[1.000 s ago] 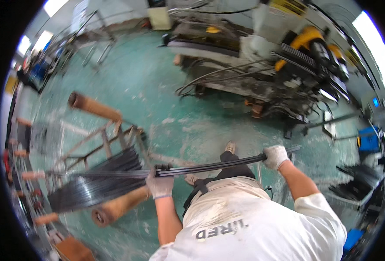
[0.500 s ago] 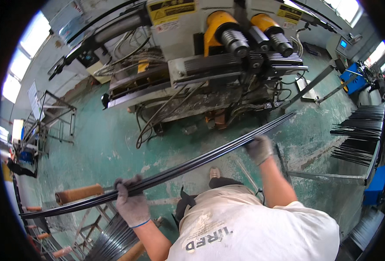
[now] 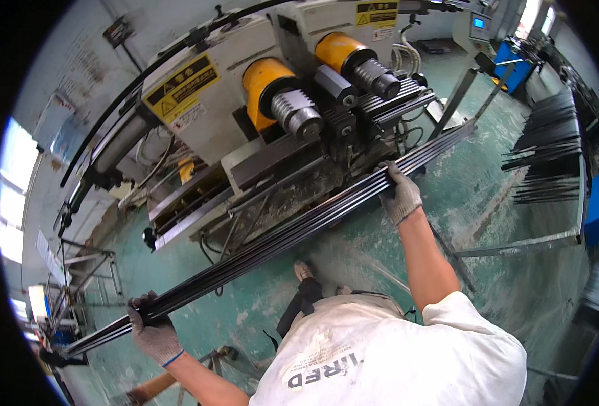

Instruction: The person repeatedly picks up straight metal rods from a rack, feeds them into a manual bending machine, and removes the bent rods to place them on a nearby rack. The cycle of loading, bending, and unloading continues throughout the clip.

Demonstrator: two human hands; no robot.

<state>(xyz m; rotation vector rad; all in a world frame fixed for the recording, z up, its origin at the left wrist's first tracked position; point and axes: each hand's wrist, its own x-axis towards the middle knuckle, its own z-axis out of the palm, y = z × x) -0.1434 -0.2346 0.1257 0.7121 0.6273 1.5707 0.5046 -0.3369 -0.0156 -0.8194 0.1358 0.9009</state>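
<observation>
Because the dark strips (image 3: 265, 250) look smooth and bendable, they probably need support near both ends, where left hand (image 3: 156, 335) and right hand (image 3: 403, 196) curl fingers around them, in front of the machine (image 3: 226, 105).

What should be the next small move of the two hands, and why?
I would probably carry the bundle of dark strips a little forward, toward the machine, because the left hand and right hand both grip it, and it slants across the view in front of the machine's near side.
</observation>
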